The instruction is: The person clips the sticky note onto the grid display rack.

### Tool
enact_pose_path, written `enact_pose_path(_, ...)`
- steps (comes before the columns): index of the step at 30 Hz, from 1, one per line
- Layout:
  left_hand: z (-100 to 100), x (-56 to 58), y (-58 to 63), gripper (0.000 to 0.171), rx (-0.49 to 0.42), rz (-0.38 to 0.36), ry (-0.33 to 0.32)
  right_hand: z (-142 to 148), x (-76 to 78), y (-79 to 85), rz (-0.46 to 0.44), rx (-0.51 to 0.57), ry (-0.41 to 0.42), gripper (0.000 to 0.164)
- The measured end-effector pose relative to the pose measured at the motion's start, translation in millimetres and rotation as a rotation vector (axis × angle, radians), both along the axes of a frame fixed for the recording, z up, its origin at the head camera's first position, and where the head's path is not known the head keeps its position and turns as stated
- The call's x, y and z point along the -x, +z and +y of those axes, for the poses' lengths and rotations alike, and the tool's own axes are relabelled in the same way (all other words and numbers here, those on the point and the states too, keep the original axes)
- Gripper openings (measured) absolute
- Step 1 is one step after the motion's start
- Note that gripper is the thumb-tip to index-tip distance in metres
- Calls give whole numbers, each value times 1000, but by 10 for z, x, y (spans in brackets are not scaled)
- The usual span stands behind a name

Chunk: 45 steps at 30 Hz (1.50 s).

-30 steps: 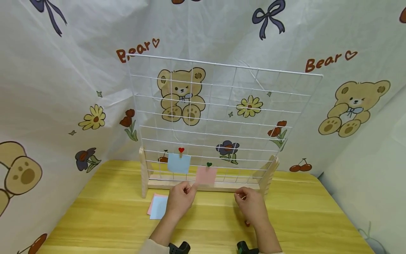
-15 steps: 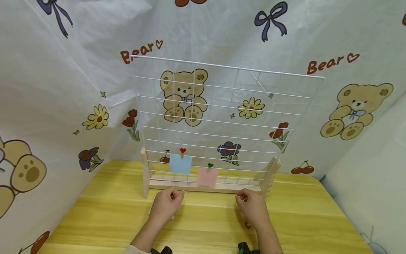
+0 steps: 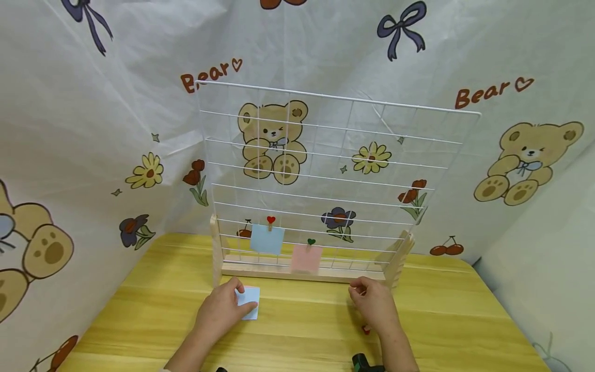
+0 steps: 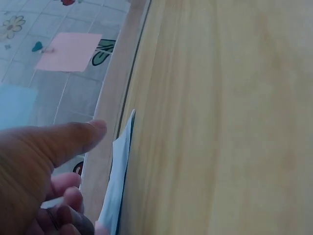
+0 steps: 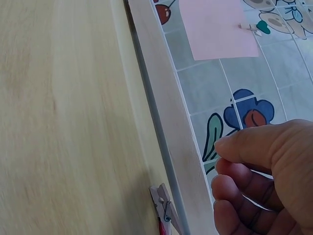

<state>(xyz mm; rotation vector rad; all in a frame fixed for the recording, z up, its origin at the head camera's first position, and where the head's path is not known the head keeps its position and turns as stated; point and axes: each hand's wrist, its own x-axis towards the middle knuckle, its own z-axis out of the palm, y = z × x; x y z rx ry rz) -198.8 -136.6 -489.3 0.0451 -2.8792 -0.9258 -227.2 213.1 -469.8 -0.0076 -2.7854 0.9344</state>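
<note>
Loose blue paper (image 3: 251,295) lies on the table (image 3: 307,320), just in front of the left end of the wire rack (image 3: 260,269). I can see a thin bit of pink at its back edge. My left hand (image 3: 220,309) is at its left side, with the thumb and first finger spread apart; I can't tell if they touch it. Next along, a blue sheet (image 3: 267,240) hangs on the low bars of the rack, left of the middle, under a red heart clip (image 3: 271,220). Beside it, a bit lower and near the rack's middle, a pink sheet (image 3: 307,259) hangs under a green heart clip (image 3: 311,242). In front of the rack's right end, a small clip (image 5: 164,210) with some red on it lies on the table. My right hand (image 3: 374,305) is near that clip, fingers loosely bent, thumb tip close to the first finger.
</note>
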Motion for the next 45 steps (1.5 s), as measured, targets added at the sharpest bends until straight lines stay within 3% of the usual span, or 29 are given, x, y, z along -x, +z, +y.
enact_pose_path(10, -107, -78, 0, 60, 104, -60, 32, 56, -54, -10, -14, 10, 6, 3)
enact_pose_path(25, -114, -72, 75, 63, 91, -172, 58, 144, -66, 45, -45, -5, -11, 10)
enact_pose_path(33, -116, -51, 76, 57, 35, -159, 33, 290, -74, 53, -33, -132, -31, 13)
enact_pose_path(45, -148, -88, 120, 26, 53, -119, 27, 295, -61, 27, -222, -149, -10, 19)
